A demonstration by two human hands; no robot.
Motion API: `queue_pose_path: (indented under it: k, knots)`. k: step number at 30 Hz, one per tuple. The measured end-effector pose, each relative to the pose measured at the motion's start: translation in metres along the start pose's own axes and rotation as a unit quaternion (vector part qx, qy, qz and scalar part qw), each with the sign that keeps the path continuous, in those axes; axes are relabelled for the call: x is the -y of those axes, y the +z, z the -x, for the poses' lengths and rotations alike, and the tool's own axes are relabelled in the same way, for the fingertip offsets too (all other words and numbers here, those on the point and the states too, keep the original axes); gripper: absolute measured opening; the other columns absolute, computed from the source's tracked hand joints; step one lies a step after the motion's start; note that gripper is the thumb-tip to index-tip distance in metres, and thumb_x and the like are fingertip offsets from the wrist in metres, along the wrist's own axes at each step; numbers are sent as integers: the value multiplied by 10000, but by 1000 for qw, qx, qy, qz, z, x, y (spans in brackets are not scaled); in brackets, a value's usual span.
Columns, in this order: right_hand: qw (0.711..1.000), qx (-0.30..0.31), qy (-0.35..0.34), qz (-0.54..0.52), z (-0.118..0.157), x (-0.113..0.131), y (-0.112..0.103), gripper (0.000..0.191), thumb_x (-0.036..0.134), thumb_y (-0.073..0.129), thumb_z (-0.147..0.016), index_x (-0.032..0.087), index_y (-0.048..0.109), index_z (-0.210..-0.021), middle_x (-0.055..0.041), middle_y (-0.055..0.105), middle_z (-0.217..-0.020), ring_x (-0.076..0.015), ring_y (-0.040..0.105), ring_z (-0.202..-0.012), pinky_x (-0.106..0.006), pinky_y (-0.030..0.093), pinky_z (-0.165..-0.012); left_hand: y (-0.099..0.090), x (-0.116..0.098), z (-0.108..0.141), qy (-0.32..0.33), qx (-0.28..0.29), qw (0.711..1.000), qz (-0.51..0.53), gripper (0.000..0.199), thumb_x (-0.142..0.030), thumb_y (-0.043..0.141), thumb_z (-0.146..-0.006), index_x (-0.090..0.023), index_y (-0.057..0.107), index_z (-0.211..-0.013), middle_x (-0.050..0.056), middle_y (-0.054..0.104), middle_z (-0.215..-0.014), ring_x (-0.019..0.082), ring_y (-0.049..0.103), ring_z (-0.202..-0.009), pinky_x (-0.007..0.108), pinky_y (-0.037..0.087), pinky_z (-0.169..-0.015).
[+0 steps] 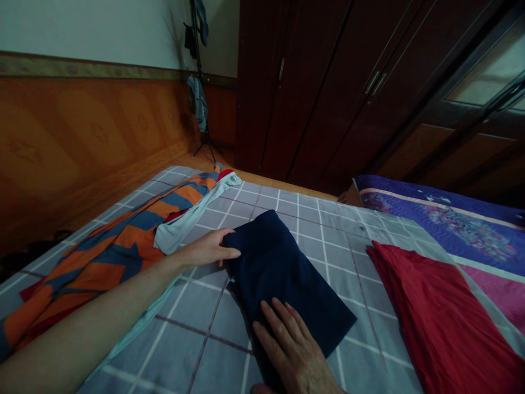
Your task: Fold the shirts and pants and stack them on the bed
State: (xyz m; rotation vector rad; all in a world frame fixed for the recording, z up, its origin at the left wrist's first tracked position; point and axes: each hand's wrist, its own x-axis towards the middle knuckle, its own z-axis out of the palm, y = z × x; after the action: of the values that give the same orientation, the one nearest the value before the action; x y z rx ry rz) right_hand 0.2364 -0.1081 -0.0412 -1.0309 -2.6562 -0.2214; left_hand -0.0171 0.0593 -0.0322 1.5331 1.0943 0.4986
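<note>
A folded navy-blue garment (283,273) lies on the grey checked bedsheet (229,339) in front of me; its exact kind cannot be told from the folds. At its far left corner, my left hand (214,247) is closed, with the edge of the cloth between thumb and fingers. My right hand (293,350) rests flat on the near part of the garment, fingers stretched out and slightly apart. Part of the garment's near end is hidden under that hand.
Left of me lie an orange and blue patterned cloth (127,241) and a pale cloth (176,230). A folded red cloth (447,312) is on the right. Beyond are a purple mattress (443,213), a dark wardrobe (311,82) and a coat stand (199,60).
</note>
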Motion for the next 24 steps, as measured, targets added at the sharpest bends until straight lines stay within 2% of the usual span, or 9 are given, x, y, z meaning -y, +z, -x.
queue_pose_path:
  k: [3, 6, 9, 11, 15, 18, 21, 24]
  knots:
    - [1000, -6, 17, -12, 1, 4, -1, 668, 410, 621, -825, 170, 405, -1409, -122, 413, -1442, -297, 355, -1340, -440, 358, -1069, 10, -6, 7, -18, 7, 996, -91, 394, -388, 673, -683, -147, 555, -970, -24, 592, -663, 121, 527, -509, 205, 373, -430]
    - [1000, -7, 18, -17, 1, 6, 0, 674, 372, 629, -806, 169, 407, -1409, -116, 402, -1449, -299, 347, -1345, -438, 357, -1071, 16, -19, 13, 0, -4, 984, -177, 299, -433, 663, -693, -165, 565, -783, -22, 587, -635, 137, 543, -549, 205, 352, -444]
    - [1000, -5, 21, -16, 0, 6, -1, 667, 365, 621, -799, 169, 418, -1403, -109, 403, -1449, -299, 347, -1345, -439, 357, -1072, 21, -30, 20, 16, -38, 968, -247, 382, -517, 669, -674, -175, 554, -798, -5, 611, -675, 170, 582, -604, 218, 373, -477]
    - [1000, -5, 25, -14, -1, 6, -3, 666, 352, 616, -797, 169, 416, -1405, -106, 404, -1449, -298, 346, -1346, -440, 352, -1076, 25, -33, 24, -3, -41, 964, -262, 410, -524, 655, -685, -178, 541, -873, -5, 621, -663, 178, 604, -574, 224, 386, -476]
    - [1000, -5, 23, -12, -1, 6, -2, 652, 340, 606, -798, 174, 423, -1400, -99, 416, -1443, -289, 350, -1345, -432, 346, -1081, 37, -25, 26, -53, 18, 980, -190, 369, -465, 582, -755, -185, 484, -974, -45, 579, -553, 155, 589, -426, 203, 379, -402]
    - [1000, -8, 19, -6, 0, 6, 1, 637, 339, 615, -795, 163, 443, -1383, -117, 428, -1433, -299, 361, -1337, -443, 354, -1072, 42, -20, 24, -60, 36, 993, -99, 241, -371, 562, -757, -198, 450, -883, -65, 541, -538, 134, 579, -401, 171, 358, -355]
    - [1000, -5, 15, -7, 1, 6, 2, 632, 363, 614, -808, 154, 444, -1380, -129, 427, -1431, -305, 363, -1335, -451, 354, -1070, 35, -19, 22, -43, 46, 998, -31, 176, -316, 555, -749, -202, 427, -788, -76, 514, -529, 119, 579, -410, 155, 366, -354]
    - [1000, 10, 3, -24, 0, 2, 0, 640, 430, 586, -837, 170, 422, -1398, -112, 416, -1440, -287, 361, -1339, -434, 353, -1075, 20, -17, 18, -24, 47, 998, -25, 176, -289, 578, -728, -200, 431, -765, -75, 530, -544, 111, 580, -429, 162, 386, -381]
